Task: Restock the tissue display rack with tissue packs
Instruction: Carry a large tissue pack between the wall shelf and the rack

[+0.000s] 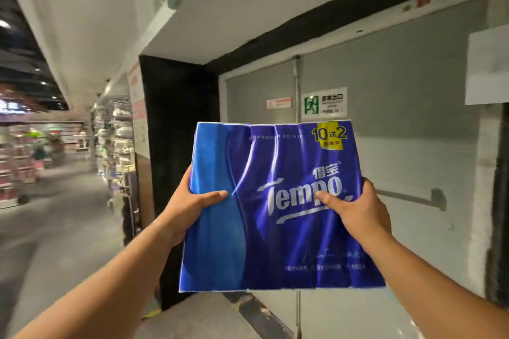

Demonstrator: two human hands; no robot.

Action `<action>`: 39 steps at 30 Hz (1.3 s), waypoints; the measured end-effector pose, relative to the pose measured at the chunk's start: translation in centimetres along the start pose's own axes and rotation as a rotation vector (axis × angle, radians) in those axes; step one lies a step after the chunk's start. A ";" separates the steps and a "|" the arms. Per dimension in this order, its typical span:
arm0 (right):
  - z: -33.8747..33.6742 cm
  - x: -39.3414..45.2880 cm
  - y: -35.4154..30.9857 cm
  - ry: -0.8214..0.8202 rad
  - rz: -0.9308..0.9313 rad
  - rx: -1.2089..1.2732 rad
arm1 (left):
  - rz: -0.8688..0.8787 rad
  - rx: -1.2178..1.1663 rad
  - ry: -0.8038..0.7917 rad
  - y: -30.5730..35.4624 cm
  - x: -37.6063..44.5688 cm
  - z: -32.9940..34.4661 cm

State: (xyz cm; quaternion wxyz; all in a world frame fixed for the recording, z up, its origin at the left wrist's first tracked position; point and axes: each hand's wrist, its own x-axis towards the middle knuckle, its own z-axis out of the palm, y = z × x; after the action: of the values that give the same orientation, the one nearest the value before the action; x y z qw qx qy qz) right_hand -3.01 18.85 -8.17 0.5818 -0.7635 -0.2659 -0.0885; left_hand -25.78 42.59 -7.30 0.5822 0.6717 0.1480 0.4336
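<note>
A large blue tissue pack (278, 242) with white "Tempo" lettering and a yellow corner label is held up in front of me at arm's length. My left hand (190, 203) grips its left edge, thumb lying across the front. My right hand (355, 206) grips its right edge, thumb pressed on the lettering. The pack faces me, roughly upright. No tissue display rack can be made out near the pack.
Grey double doors (385, 124) with a green exit sign (323, 104) stand straight ahead behind the pack. A black pillar (176, 146) is to their left. An aisle floor (55, 215) runs off left past blurred store shelves (115, 135).
</note>
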 end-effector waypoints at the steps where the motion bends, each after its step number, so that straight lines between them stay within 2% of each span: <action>1: 2.5 -0.5 -1.1 -0.021 -0.012 0.022 | 0.011 0.015 0.038 0.1 -0.1 -2.7; 13: 32.1 -3.6 -12.3 -0.388 -0.104 0.270 | 0.068 0.173 0.429 -0.4 -0.7 -29.9; 23: 55.6 -1.5 -23.0 -0.711 -0.096 0.589 | 0.140 0.320 0.655 -0.5 6.8 -47.6; 28: 65.6 -1.1 -27.9 -0.902 -0.023 0.753 | 0.177 0.370 0.714 -0.8 9.8 -55.3; 31: 73.2 -1.8 -30.6 -0.923 -0.012 0.797 | 0.194 0.404 0.747 -1.3 11.6 -60.7; 36: 86.8 -3.2 -34.5 -0.879 -0.104 0.896 | 0.201 0.459 0.790 -2.3 14.6 -71.0; 39: 93.3 -3.7 -37.1 -0.869 -0.142 0.865 | 0.188 0.479 0.824 -2.3 16.9 -76.4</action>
State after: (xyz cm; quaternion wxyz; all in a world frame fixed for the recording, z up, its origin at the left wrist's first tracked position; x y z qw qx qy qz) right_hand -41.26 111.76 -7.29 0.6698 -0.4050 -0.5406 0.3083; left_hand -72.95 105.12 -6.61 0.2623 0.5699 0.4004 0.6679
